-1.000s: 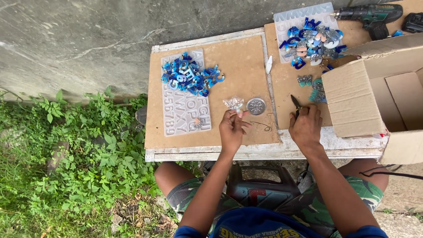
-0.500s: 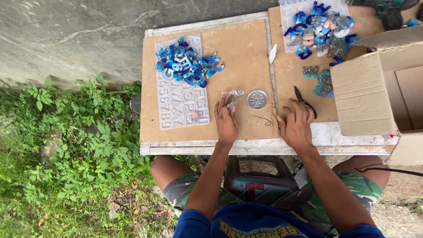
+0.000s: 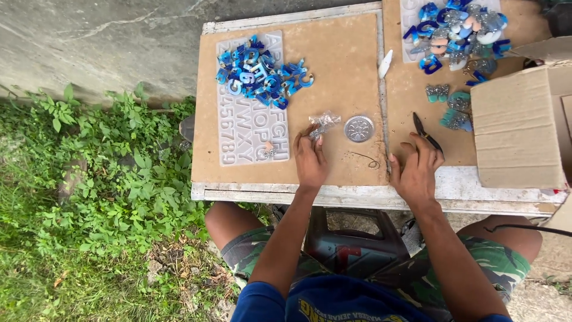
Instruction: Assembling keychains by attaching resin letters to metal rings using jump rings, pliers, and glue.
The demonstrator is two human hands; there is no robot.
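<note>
Your left hand [image 3: 310, 160] pinched a small clear crinkled packet [image 3: 323, 122] between its fingertips, the packet lying on the brown board of the worktop [image 3: 345, 59] just above the hand, at about twelve o'clock from it. Half a second before, the same hand sat at the same spot on the same packet; little had changed there beyond the view having drifted slightly.

Your right hand [image 3: 417, 170] rested on the board with its fingers loosely curled about the handles of small dark pliers [image 3: 426, 132], whose tip pointed toward eleven o'clock. A second earlier that hand had been further up the board; it had since come down toward the near edge.

At three o'clock from the packet, just beside it, lay a round silver lid [image 3: 360, 128]. A thin wire loop [image 3: 369, 161] lay between your two hands, at about five o'clock from the lid.

At nine o'clock from your left hand lay a pale translucent letter mould [image 3: 250, 137], and on its upper part a heap of blue letters [image 3: 259, 74]. A small white piece [image 3: 385, 62] lay near the seam at one o'clock from the lid.

Toward two o'clock a second heap of blue and glittery pieces [image 3: 456, 30] sat on another mould, with a few teal pieces [image 3: 456, 110] below it. An open cardboard box [image 3: 518, 128] stood at three o'clock from your right hand.
</note>
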